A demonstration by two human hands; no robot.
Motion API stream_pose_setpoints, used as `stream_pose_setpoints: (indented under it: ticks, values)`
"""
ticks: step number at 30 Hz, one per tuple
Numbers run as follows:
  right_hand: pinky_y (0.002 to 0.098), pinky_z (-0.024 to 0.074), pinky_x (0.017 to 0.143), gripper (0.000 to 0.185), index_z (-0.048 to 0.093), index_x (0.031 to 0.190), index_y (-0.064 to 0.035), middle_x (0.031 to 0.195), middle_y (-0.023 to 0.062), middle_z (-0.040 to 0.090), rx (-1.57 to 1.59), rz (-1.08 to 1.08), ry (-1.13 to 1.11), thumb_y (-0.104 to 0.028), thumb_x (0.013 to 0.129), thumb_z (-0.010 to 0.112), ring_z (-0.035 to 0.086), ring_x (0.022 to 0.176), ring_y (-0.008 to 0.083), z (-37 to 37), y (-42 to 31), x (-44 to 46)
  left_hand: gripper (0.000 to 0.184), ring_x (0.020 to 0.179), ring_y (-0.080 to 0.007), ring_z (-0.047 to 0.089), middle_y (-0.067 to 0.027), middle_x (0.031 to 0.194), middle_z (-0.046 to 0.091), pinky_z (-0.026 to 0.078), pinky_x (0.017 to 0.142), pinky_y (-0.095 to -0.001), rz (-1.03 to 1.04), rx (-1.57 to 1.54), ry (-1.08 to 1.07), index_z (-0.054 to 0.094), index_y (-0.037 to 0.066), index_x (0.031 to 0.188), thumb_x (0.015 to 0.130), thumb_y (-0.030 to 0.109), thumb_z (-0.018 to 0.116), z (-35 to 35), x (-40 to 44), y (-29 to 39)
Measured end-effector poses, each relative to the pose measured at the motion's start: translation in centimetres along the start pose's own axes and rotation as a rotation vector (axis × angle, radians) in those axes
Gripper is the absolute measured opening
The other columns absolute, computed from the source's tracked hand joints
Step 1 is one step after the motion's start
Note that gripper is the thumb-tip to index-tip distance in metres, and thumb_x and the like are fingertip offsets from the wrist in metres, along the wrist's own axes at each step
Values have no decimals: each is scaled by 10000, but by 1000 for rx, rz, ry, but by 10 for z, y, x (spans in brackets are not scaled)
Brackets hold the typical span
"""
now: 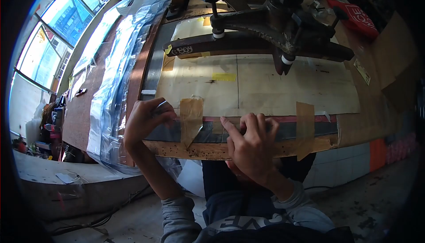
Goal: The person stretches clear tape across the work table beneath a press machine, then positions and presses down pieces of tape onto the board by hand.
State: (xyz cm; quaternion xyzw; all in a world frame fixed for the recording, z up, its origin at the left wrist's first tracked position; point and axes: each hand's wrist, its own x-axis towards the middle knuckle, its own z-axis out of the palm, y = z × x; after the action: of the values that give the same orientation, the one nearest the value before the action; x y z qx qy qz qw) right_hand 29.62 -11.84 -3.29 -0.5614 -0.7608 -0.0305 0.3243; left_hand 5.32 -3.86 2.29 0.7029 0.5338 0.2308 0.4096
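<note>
My left hand is at the left front corner of a pale sheet, its fingers curled together; what they hold, if anything, is too small to make out. Over the front edge of the sheet lies my right hand, its index finger stretched out onto the dark strip and the other fingers bent. Between the hands a piece of brown tape crosses the sheet's edge, and another piece of tape is to the right. A wooden bar runs along the front.
Above the sheet stands a black metal clamp frame with a dark curved bar. Clear plastic film covers part of the left side. A red bag lies at the back right, near cardboard.
</note>
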Motion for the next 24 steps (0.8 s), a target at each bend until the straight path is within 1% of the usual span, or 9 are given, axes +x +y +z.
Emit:
stream_pose_setpoints:
  ticks: [5,8,11,13,17,19,20,22,24]
  values:
    - [448,312,840,364,685,1017,-143,886,46,468,-10,53,-23,-78,661,654,479,871,211,-10,4,0,140,613,-89,630,-80,714,674,499,586,-236,7,-25,18,614,-65,788,794,56,685,0,-1,-2]
    - [463,307,877,429,629,1128,-141,938,50,506,-6,29,-16,-85,703,648,491,920,212,-8,9,-3,127,621,-93,633,-83,718,674,501,589,-243,44,8,32,613,-58,803,778,40,689,-1,-1,-3]
    - [513,325,873,553,541,1222,-94,989,61,536,-61,-5,-22,-203,713,729,504,975,216,-15,19,13,129,637,-102,639,-80,735,678,506,602,-250,103,53,59,617,-49,829,762,30,694,-4,-2,-3]
    - [497,317,877,610,495,1244,-83,1036,61,540,31,-33,-56,-241,713,750,508,981,221,-22,36,24,143,654,-110,646,-76,751,683,511,617,-253,134,22,55,622,-43,849,752,29,698,-6,-2,-1]
    - [405,288,879,550,563,1153,-123,969,25,574,138,31,-287,-308,679,773,501,964,192,-39,56,36,112,672,-122,648,-74,776,684,512,640,-247,311,61,83,608,-43,854,763,-4,659,-2,1,0]
    - [382,280,870,421,608,1018,-110,909,16,583,237,28,-496,-296,679,773,503,947,183,-45,63,42,87,687,-127,648,-89,781,681,512,649,-241,472,42,85,570,-42,845,777,-24,622,7,4,5]
    - [370,276,866,359,630,950,-104,880,11,587,289,25,-598,-290,679,773,503,939,178,-47,65,43,91,674,-122,637,-99,780,678,503,634,-231,421,-93,71,537,-30,852,787,-28,601,11,3,7]
    - [411,267,877,258,638,874,-98,803,45,599,336,-19,-518,-248,705,763,531,898,183,-45,69,40,109,648,-110,614,-120,778,673,484,604,-210,315,-354,45,472,-7,867,807,-37,558,22,0,11]
    - [416,291,874,204,640,846,-85,758,63,613,414,-24,-527,-208,724,749,562,847,185,-46,74,41,134,607,-77,564,-133,779,673,443,564,-186,303,-374,119,425,27,887,829,-30,532,30,-4,22]
